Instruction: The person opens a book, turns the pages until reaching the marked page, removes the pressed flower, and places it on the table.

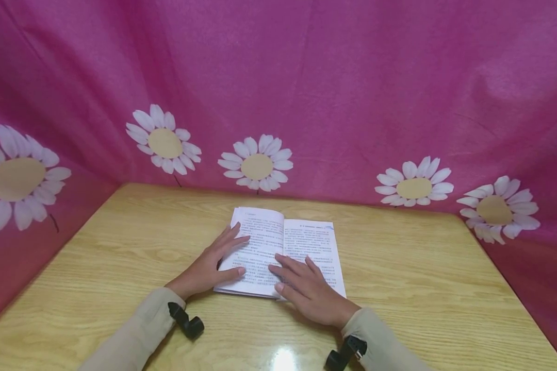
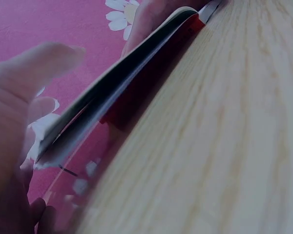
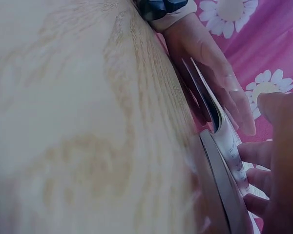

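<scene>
An open book (image 1: 260, 247) with printed pages lies on the wooden table. At the book's left edge is my left hand (image 1: 209, 265), its fingers spread and its thumb over the left page. In the left wrist view, the thumb stands apart from the book's raised edge (image 2: 122, 78), and some fingertips show below that edge. My right hand (image 1: 313, 293) lies over the lower right page, with its fingertips reaching towards the spine. The right wrist view shows those fingers (image 3: 256, 155) touching the page, fairly straight. Part of the right page is hidden under this hand.
The light wood table (image 1: 422, 288) extends around the book on all sides. A pink cloth (image 1: 306, 93) with large white daisies hangs behind and at both sides. Black wrist devices (image 1: 190, 324) are strapped over both beige sleeves (image 1: 136, 330).
</scene>
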Available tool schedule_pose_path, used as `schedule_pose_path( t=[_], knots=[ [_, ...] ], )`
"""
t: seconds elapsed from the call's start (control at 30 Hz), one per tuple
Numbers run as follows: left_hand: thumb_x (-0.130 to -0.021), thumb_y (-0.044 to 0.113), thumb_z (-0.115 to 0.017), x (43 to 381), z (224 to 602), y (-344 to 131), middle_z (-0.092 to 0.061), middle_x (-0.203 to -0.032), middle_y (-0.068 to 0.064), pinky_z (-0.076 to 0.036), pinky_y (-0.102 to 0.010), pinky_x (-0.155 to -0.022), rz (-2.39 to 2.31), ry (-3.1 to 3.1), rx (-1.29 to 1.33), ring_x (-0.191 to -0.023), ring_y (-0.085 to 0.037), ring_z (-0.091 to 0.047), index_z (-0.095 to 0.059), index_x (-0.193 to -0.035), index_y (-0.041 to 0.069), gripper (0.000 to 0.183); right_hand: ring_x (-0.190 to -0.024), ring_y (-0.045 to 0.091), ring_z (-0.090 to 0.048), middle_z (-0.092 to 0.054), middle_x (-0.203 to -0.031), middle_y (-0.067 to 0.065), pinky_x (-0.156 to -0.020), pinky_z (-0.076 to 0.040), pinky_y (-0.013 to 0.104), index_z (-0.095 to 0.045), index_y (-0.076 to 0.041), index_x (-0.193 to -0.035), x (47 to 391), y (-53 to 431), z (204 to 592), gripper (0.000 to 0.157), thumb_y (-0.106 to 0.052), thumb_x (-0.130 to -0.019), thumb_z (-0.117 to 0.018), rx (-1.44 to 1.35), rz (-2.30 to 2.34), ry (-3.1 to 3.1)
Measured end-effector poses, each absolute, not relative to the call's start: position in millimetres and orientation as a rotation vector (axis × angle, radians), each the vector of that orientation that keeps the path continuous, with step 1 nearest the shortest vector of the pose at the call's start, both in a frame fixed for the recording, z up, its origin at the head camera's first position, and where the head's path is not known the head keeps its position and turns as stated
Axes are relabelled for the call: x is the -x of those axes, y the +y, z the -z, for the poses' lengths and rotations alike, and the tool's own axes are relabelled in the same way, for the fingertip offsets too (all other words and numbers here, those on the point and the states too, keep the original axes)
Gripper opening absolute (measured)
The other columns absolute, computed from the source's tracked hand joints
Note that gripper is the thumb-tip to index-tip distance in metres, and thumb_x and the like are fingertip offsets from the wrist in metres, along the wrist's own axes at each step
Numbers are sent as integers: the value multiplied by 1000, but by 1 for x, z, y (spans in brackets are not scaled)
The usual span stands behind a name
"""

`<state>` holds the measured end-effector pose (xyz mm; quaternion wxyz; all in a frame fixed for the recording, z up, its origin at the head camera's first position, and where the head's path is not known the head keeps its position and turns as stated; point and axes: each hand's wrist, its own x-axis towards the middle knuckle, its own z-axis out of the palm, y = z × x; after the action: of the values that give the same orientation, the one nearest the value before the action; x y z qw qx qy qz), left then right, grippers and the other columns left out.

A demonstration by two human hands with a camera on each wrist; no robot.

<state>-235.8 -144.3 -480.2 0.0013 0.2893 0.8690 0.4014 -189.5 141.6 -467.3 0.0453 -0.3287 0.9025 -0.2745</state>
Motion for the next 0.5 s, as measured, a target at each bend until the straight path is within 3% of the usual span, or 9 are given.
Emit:
schedule_pose_path(
  t=[0.2, 0.5],
  knots=[
    [-85, 54, -66, 234, 479, -142, -16, -161, 8, -12, -69, -108, -1128, 2748, -903, -148, -26, 1, -42, -146, 31, 69, -145, 6, -16, -22, -159, -11, -116, 0, 50, -40, -29, -148, 189, 141, 467, 52, -52, -102, -30, 1007, 820, 2769],
    [-81, 63, -64, 231, 480, -141, -20, -160, 5, -8, -61, -113, -915, 2776, -851, -148, -27, -3, -44, -145, 31, 74, -145, 8, -16, -22, -159, -8, -115, 0, 52, -40, -27, -148, 189, 141, 467, 53, -52, -102, -31, 1022, 811, 2755]
  ],
)
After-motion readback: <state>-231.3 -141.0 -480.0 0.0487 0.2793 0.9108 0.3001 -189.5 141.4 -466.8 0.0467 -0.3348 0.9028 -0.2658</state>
